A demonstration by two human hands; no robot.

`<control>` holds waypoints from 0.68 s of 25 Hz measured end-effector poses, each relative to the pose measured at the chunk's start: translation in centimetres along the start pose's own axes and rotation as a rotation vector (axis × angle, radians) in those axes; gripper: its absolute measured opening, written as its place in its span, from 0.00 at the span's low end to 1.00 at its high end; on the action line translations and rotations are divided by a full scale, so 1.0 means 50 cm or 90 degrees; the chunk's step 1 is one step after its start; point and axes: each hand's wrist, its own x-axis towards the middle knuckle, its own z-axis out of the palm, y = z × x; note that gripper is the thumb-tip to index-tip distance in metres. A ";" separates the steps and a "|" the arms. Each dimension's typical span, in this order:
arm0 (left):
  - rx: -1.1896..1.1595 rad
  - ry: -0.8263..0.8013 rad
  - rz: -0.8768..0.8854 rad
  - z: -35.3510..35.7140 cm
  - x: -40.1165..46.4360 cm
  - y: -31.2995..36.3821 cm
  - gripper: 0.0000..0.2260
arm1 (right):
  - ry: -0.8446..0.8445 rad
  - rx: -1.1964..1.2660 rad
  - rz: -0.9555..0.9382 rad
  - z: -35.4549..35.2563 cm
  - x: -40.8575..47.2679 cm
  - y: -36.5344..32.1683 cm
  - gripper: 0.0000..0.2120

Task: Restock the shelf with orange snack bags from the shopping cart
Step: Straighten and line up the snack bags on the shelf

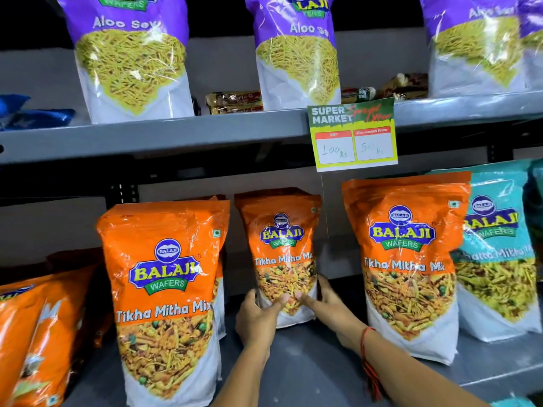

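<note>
Both hands clasp the middle orange bag (282, 254) at its base, left hand (258, 315) and right hand (329, 304) equally near. Bag stands upright, long axis vertical, deep on lower shelf (308, 356), between two front orange bags.

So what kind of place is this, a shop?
Most likely a supermarket aisle: grey shelves carry rows of packaged snacks, a "Super Market" offer tag shows prices, and both hands set an orange snack bag upright.

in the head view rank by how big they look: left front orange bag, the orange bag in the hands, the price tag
1. left front orange bag, though it sits nearest the camera
2. orange bag in the hands, set further back
3. price tag
</note>
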 end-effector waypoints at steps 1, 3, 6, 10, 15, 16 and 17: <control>-0.001 -0.004 0.004 -0.002 -0.004 0.002 0.22 | -0.001 0.002 0.004 -0.002 0.001 0.002 0.24; 0.004 -0.009 0.010 -0.003 -0.007 0.003 0.22 | -0.003 0.009 0.011 -0.007 0.001 0.007 0.25; 0.014 -0.018 0.019 -0.002 -0.009 0.003 0.23 | -0.005 0.014 0.016 -0.010 0.000 0.007 0.26; 0.004 -0.036 0.020 0.000 -0.005 -0.004 0.24 | -0.004 -0.011 0.018 -0.011 -0.004 0.007 0.28; -0.014 0.025 0.055 0.000 -0.016 0.008 0.29 | 0.029 -0.089 -0.038 -0.006 -0.028 -0.016 0.41; -0.015 0.064 0.094 -0.004 -0.026 0.015 0.30 | 0.041 -0.102 -0.062 -0.002 -0.042 -0.026 0.39; -0.021 0.095 0.151 -0.008 -0.039 0.024 0.30 | 0.065 -0.119 -0.102 0.002 -0.061 -0.034 0.36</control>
